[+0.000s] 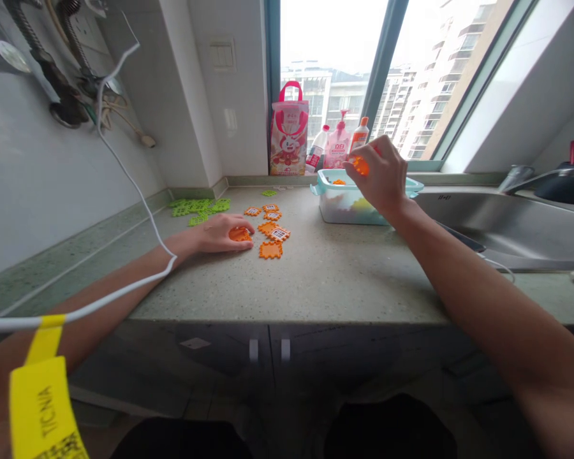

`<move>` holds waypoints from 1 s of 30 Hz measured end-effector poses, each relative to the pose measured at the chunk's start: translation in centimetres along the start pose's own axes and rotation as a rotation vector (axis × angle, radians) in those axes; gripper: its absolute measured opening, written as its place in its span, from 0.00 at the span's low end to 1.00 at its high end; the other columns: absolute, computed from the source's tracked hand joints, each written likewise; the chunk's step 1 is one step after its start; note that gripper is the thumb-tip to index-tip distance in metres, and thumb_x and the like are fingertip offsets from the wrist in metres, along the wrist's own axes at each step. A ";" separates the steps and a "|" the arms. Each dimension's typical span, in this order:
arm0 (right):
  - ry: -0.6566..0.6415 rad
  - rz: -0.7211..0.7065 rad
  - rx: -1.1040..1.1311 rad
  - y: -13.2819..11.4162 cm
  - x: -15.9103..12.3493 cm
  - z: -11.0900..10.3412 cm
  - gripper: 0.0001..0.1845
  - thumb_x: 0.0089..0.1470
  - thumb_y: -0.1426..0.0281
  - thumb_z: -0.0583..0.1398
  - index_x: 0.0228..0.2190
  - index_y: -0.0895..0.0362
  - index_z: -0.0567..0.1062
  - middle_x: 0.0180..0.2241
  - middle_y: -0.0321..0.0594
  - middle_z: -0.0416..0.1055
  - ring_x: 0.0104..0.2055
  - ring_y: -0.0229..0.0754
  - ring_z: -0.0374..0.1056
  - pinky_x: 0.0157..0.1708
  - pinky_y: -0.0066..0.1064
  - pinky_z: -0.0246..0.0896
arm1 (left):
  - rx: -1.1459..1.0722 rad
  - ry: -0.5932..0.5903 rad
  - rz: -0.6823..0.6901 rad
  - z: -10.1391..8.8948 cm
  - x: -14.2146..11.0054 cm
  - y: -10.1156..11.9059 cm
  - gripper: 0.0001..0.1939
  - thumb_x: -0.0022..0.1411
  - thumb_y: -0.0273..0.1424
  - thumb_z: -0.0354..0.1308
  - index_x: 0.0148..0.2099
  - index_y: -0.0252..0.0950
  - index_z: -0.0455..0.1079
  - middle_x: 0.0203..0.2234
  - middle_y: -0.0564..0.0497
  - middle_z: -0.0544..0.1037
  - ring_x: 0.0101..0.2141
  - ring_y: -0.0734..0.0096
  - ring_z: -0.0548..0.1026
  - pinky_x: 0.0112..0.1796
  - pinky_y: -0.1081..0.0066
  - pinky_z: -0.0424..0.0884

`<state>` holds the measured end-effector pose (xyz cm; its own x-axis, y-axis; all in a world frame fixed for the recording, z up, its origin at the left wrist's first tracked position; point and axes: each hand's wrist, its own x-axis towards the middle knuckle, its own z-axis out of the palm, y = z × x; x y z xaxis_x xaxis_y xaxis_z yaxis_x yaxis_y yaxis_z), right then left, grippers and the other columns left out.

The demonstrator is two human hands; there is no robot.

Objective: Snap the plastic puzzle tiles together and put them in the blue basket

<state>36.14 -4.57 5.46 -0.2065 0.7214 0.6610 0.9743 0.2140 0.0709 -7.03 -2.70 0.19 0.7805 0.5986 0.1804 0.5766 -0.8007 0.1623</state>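
My left hand (220, 233) rests on the counter with its fingers curled around an orange building piece (240, 234) with a notched edge. Beside it lie several more orange pieces (270, 249), some with white window shapes. Over the right part of a clear box with a light-blue rim (330, 213), my right hand (380, 175) is raised, fingers closed on another orange piece (361, 165). The box contains orange and yellow pieces, partly hidden by the right hand and the cloudy wall.
Green notched pieces (196, 207) lie at the left by the wall. Behind the box stand a pink bag (289, 140) and bottles (337, 146) on the sill. A steel sink (516, 223) is at right. A white cable (138, 191) hangs across the left side.
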 end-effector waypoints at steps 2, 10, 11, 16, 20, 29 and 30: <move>0.050 0.046 -0.025 0.8 0.1 0.2 0.35 0.63 0.52 0.60 0.67 0.49 0.69 0.62 0.59 0.66 0.64 0.74 0.63 0.45 0.54 0.68 | 0.006 0.000 -0.006 -0.1 0.0 0.2 0.23 0.70 0.50 0.62 0.56 0.41 0.80 0.47 0.47 0.82 0.43 0.60 0.80 0.46 0.66 0.70; 0.356 0.143 0.087 1.9 0.0 -0.8 0.27 0.72 0.48 0.50 0.62 0.45 0.73 0.58 0.57 0.70 0.61 0.69 0.61 0.48 0.56 0.62 | 0.010 -0.002 -0.004 0.0 0.0 0.2 0.23 0.70 0.50 0.62 0.56 0.41 0.79 0.47 0.47 0.82 0.44 0.60 0.79 0.46 0.65 0.70; 0.400 0.147 0.099 2.0 0.0 -1.2 0.27 0.73 0.47 0.49 0.61 0.45 0.74 0.58 0.57 0.70 0.61 0.69 0.60 0.49 0.56 0.60 | 0.010 -0.003 -0.004 0.0 0.0 0.2 0.23 0.70 0.50 0.62 0.56 0.41 0.79 0.48 0.47 0.82 0.44 0.60 0.79 0.46 0.65 0.70; 0.348 0.101 0.094 2.4 -0.1 -1.7 0.30 0.70 0.43 0.53 0.64 0.42 0.70 0.53 0.58 0.71 0.66 0.73 0.50 0.54 0.60 0.55 | 0.011 0.006 -0.001 0.1 0.1 -0.1 0.23 0.70 0.50 0.62 0.56 0.41 0.80 0.47 0.47 0.82 0.43 0.60 0.79 0.45 0.65 0.70; 0.212 0.072 0.038 2.7 -0.3 -0.5 0.34 0.65 0.43 0.59 0.66 0.43 0.69 0.55 0.57 0.70 0.66 0.75 0.52 0.52 0.60 0.60 | 0.024 0.013 0.002 0.2 0.1 -0.2 0.23 0.70 0.51 0.62 0.56 0.42 0.80 0.45 0.48 0.82 0.42 0.61 0.79 0.44 0.66 0.70; 0.132 0.130 0.024 2.9 0.2 1.6 0.29 0.71 0.50 0.51 0.58 0.53 0.78 0.55 0.58 0.72 0.51 0.63 0.72 0.47 0.53 0.69 | 0.010 0.004 -0.017 0.0 0.2 0.2 0.23 0.69 0.50 0.62 0.56 0.41 0.80 0.46 0.47 0.82 0.42 0.60 0.80 0.45 0.65 0.71; 0.124 0.143 0.030 2.9 0.2 1.6 0.29 0.71 0.49 0.51 0.56 0.54 0.79 0.54 0.57 0.73 0.50 0.62 0.73 0.47 0.52 0.69 | 0.010 0.002 -0.019 0.0 0.2 0.2 0.23 0.69 0.50 0.62 0.56 0.42 0.80 0.46 0.47 0.82 0.42 0.60 0.80 0.45 0.65 0.71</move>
<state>38.73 -2.72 4.61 -0.0514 0.6593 0.7501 0.9894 0.1360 -0.0517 -6.77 -2.77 0.26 0.7688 0.6138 0.1797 0.5937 -0.7894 0.1563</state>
